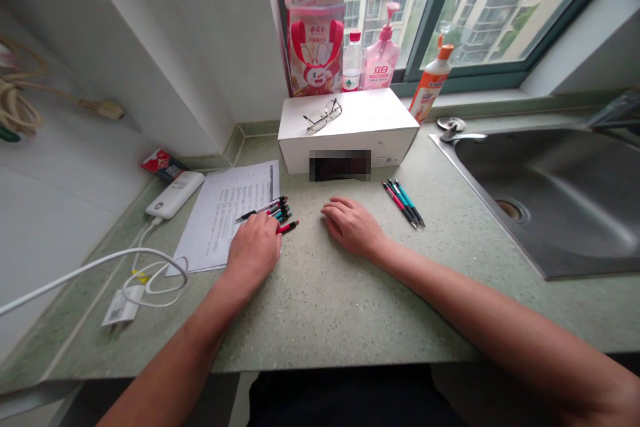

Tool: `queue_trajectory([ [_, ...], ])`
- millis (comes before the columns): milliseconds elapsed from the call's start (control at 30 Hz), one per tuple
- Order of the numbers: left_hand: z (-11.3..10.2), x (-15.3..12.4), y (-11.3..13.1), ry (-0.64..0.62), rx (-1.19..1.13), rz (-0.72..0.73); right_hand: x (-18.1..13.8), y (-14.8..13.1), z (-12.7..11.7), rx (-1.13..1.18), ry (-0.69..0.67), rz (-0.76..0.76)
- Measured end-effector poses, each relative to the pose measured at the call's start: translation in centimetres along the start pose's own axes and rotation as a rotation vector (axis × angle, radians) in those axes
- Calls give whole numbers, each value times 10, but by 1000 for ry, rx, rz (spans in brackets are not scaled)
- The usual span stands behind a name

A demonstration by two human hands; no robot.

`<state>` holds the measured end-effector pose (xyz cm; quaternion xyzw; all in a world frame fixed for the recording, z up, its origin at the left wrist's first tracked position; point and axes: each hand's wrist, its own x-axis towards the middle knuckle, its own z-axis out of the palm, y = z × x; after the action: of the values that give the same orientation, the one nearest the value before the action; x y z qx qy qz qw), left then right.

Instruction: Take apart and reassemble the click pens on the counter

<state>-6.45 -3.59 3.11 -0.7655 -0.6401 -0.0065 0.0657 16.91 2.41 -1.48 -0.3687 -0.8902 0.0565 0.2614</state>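
Note:
My left hand [254, 248] rests on the green speckled counter [320, 307], its fingers curled over a bunch of several pens [279, 211] whose red, teal and black tips stick out past the knuckles. My right hand [351, 224] lies palm down on the counter just to the right, fingers loosely bent, nothing in it. Three more pens [404, 203], red, black and teal, lie side by side to the right of that hand. A printed sheet of paper [227, 213] lies under the left hand's far side.
A white box [350, 128] with glasses [323, 115] on top stands behind the hands. Bottles and a red bag [314, 40] line the window sill. A steel sink [550, 193] is at the right. A power bank [175, 195] and white cable [135, 273] lie at left.

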Motion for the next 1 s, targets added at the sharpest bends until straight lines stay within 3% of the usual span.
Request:
queue_trajectory([
  [167, 2, 2, 8, -11, 18, 71, -1, 1, -1, 25, 26, 58],
  [333, 3, 3, 23, 3, 32, 152, -2, -2, -5, 66, 31, -17],
  [533, -2, 22, 51, 115, -115, 283, -9, -3, -10, 111, 49, -104],
  [667, 2, 43, 66, 201, -238, 296, -14, 10, -15, 87, 77, 13],
  [867, 22, 48, 53, 395, -536, 353, -16, 24, -19, 202, 132, 168],
  [1000, 29, 47, 42, 424, -811, 237, -13, 26, -22, 261, 116, 175],
])
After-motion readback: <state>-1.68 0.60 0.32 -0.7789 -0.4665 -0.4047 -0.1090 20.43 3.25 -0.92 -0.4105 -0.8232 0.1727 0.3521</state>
